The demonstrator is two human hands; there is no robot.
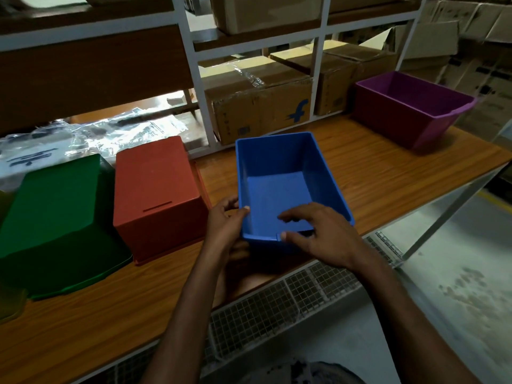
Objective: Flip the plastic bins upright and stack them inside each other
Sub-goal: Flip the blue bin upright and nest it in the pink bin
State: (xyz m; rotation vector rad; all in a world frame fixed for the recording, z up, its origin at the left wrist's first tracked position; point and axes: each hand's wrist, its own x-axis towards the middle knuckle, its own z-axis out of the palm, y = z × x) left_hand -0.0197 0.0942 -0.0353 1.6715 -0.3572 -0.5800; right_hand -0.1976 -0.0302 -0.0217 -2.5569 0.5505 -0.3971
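Blue bin (279, 189) mouth-up at the desk (388, 173) front edge. Left hand (224, 225) clamps its near-left corner and right hand (318, 234) hooks over the near rim, likely a two-sided hold for carrying. Purple bin (410, 112) upright far right, probably the nesting target. Red bin (155, 189) and green bin (55, 212) lie mouth-down, not yet flipped.

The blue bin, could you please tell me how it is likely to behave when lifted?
The blue bin is empty and thin-walled, so probably light. Its walls look straight under the left hand and right hand, so likely stiff. The smooth plastic may be slightly slippery, though the rim gives grip.
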